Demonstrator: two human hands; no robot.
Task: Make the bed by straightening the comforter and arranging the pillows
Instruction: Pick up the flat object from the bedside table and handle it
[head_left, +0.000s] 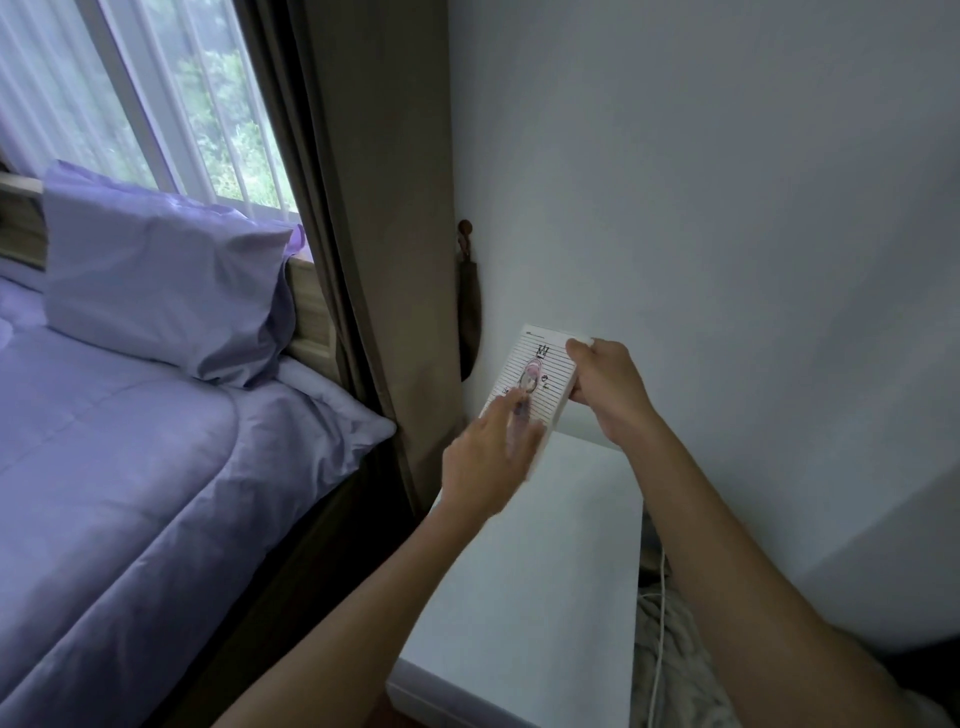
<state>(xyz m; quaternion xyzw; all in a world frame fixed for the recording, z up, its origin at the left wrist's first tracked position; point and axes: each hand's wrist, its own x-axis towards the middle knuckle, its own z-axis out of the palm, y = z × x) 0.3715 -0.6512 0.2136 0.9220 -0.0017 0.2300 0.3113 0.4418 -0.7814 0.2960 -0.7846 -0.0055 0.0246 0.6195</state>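
Observation:
A lavender pillow leans upright against the wooden headboard at the bed's far end. The lavender comforter lies spread over the bed, its right edge draped over the side. Above a white bedside table, my right hand grips the far end of a white striped book with a small drawing on its cover. My left hand is blurred, its fingers lying on the near end of the book; whether it grips is unclear.
A brown curtain hangs between the bed and the white wall. A window is behind the headboard. A white cable and a knitted fabric lie to the right of the table.

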